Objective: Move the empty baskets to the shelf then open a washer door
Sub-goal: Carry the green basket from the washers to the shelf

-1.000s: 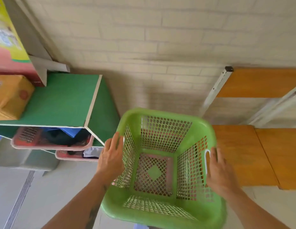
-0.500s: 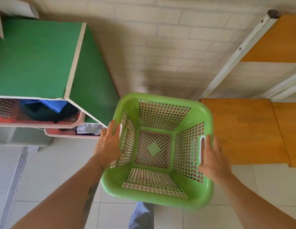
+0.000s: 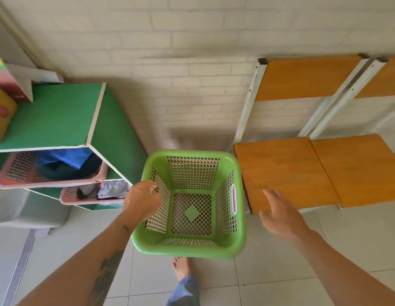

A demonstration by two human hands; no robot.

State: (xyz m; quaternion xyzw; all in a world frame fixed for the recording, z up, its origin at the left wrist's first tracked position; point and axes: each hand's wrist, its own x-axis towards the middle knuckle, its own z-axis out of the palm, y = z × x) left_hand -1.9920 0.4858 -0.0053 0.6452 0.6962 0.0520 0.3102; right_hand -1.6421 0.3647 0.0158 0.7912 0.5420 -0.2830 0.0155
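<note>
Beside the shelf [image 3: 284, 173], empty green basket [image 3: 187, 250], left hand [image 3: 141, 202] gripping rim, right hand [image 3: 280, 215] spread.

Tiled floor [image 3: 269, 272] bears the green cabinet [image 3: 59, 115] (pink baskets [image 3: 48, 183] inside) and wooden shelf [image 3: 287, 173].

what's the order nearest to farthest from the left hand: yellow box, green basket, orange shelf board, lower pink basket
1. green basket, held by the left hand
2. lower pink basket, just left
3. orange shelf board, to the right
4. yellow box, far left, on green cabinet
</note>
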